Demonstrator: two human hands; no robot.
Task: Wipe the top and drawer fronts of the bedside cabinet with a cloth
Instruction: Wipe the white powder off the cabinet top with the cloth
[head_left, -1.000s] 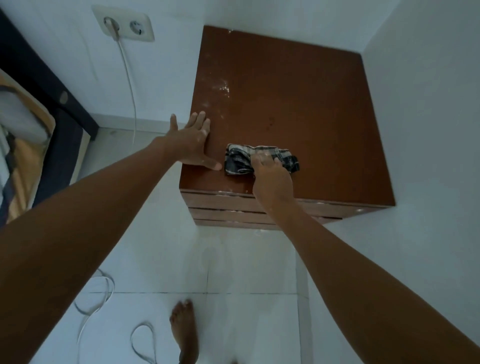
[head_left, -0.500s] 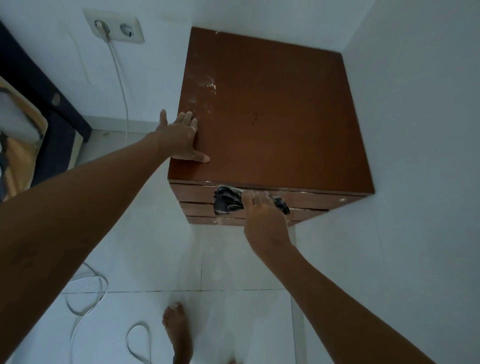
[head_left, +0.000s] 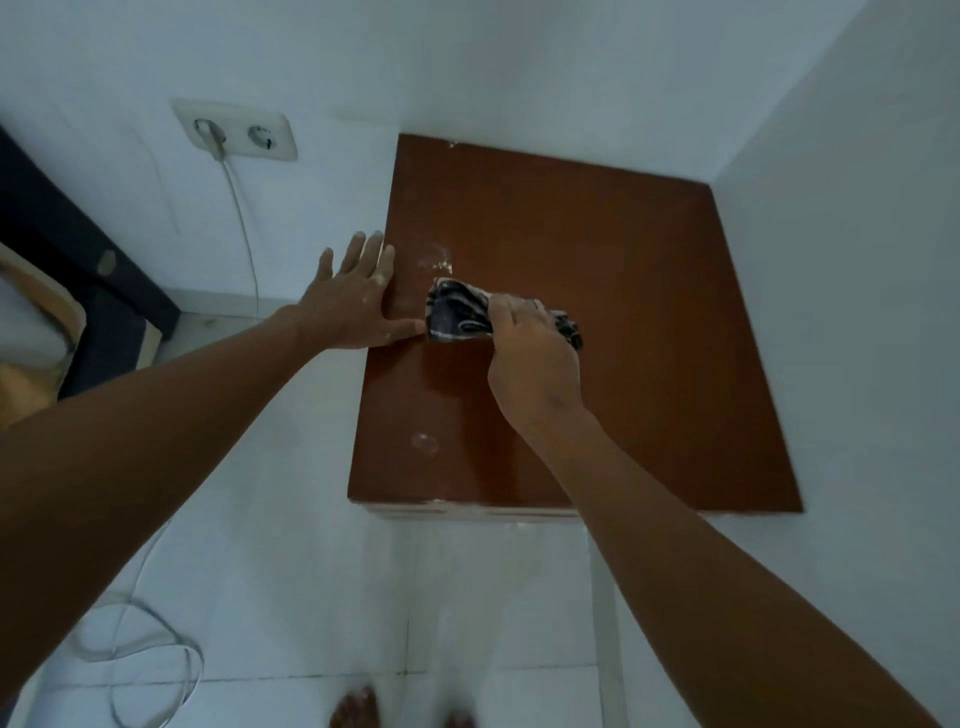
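The brown bedside cabinet (head_left: 649, 322) stands in the corner of the room, seen from above. My right hand (head_left: 530, 358) presses a dark patterned cloth (head_left: 460, 317) onto the left middle of the cabinet top. White dusty marks (head_left: 434, 262) lie just beyond the cloth, and a faint ring mark (head_left: 425, 442) sits nearer the front edge. My left hand (head_left: 353, 306) lies flat with fingers spread on the cabinet's left edge, its thumb close to the cloth. Only a thin strip of the drawer fronts (head_left: 467, 512) shows below the front edge.
White walls close in behind and on the right of the cabinet. A double wall socket (head_left: 236, 130) with a plugged white cable (head_left: 244, 223) is at the left; the cable loops on the tiled floor (head_left: 145, 654). A dark bed frame (head_left: 78, 249) is far left. My bare feet (head_left: 358, 706) are below.
My right hand moved the cloth from the top front down to the upper drawer front, then back up onto the left middle of the top. The left hand stayed on the left edge.
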